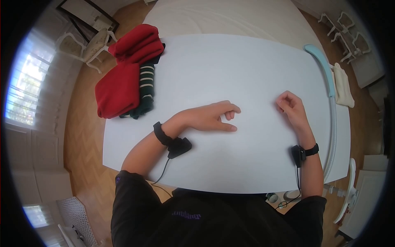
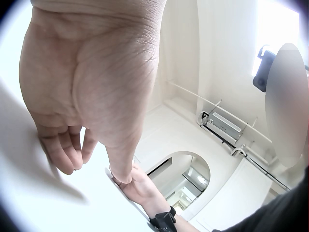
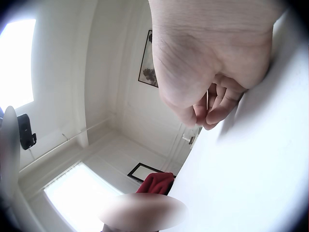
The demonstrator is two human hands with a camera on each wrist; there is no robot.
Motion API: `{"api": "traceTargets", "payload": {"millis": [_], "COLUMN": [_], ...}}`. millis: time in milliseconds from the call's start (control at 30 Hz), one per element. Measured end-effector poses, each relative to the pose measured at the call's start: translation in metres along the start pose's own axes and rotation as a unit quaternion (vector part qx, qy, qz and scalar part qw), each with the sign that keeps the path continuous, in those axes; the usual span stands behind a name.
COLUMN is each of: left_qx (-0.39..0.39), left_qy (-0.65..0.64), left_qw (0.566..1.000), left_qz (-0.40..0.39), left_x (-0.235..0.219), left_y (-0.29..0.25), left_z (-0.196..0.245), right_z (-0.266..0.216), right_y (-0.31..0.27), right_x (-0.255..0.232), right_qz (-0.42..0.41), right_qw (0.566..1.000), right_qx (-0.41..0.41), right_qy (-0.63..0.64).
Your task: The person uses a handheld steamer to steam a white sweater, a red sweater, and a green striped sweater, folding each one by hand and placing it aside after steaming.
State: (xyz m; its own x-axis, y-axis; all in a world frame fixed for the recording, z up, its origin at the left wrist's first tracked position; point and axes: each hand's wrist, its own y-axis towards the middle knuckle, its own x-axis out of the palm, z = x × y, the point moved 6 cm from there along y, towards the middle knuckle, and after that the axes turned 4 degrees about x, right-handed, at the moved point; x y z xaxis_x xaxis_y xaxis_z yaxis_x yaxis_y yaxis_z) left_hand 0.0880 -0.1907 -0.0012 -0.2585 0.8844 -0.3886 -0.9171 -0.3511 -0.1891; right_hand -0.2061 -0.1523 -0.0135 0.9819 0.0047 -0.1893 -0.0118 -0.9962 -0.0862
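Observation:
In the head view my left hand rests over the middle of the white table, fingers relaxed and slightly bent, thumb apart. The left wrist view shows its palm close over the white surface, with nothing held. To the right, my right hand lies with its side by the tabletop, fingers loosely curled and holding nothing. Its fingertips show in the right wrist view. Left of the left hand are folded red garments and a dark green garment with pale stripes.
Another folded red garment lies at the table's back left corner. Along the right edge runs a long pale-blue curved arm with a light-blue head. A folded cream cloth lies beside it. White chairs stand beyond the table.

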Motion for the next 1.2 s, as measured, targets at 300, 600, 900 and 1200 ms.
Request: {"api": "traceTargets", "payload": {"millis": [300, 600, 900, 1200], "left_qx": [-0.013, 0.009, 0.004, 0.008], "left_qy": [-0.001, -0.014, -0.015, -0.013], "left_qw": [1.0, 1.0, 1.0, 1.0], "left_qz": [-0.003, 0.008, 0.007, 0.006], "left_x": [-0.0003, 0.0001, -0.0001, 0.0001], "left_y": [0.001, 0.0012, 0.0003, 0.0009], "left_z": [-0.0002, -0.0032, -0.0029, -0.0028], "right_z": [0.0018, -0.0005, 0.0002, 0.0012], "right_y": [0.0002, -0.0007, -0.0001, 0.0002], "right_x": [-0.001, 0.0001, 0.0003, 0.001], "right_qz": [0.0, 0.004, 0.001, 0.006], "right_qw": [1.0, 1.0, 1.0, 1.0], "right_qx": [-0.004, 0.005, -0.001, 0.007], "right_qy": [0.008, -0.001, 0.007, 0.01]}}
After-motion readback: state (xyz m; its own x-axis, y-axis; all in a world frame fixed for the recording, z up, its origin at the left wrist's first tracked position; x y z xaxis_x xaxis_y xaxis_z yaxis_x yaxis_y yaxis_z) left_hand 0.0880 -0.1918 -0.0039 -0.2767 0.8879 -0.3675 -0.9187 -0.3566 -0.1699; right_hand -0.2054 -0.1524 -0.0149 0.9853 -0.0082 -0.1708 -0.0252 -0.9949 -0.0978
